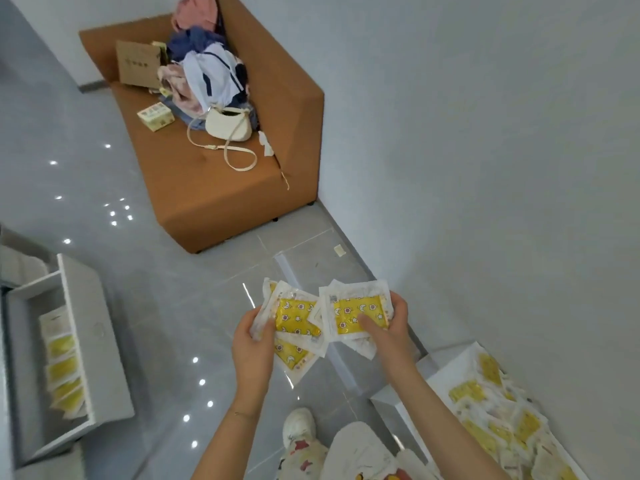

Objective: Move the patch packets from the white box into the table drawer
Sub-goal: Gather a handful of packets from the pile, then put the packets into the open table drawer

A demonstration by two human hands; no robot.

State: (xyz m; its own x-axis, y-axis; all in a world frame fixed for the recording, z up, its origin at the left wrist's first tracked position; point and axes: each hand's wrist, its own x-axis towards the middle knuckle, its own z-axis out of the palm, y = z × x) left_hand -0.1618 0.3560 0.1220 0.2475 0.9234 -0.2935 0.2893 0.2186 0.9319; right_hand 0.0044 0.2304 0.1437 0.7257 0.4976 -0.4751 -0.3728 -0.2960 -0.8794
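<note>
Gripping patch packets (297, 318) in your left hand (252, 344) and right hand (389, 329), you stand between drawer (83, 327) and white box (446, 372).

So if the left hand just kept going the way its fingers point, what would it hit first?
Beyond the patch packets the left hand grips, probably the second bundle in the right hand, which overlaps it. Depth is hard to judge from this one view.

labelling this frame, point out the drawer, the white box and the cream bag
drawer (88, 327): head view, on its white front panel
white box (446, 374): head view, on its bare near rim
cream bag (227, 124): head view, on the bag's body
</note>
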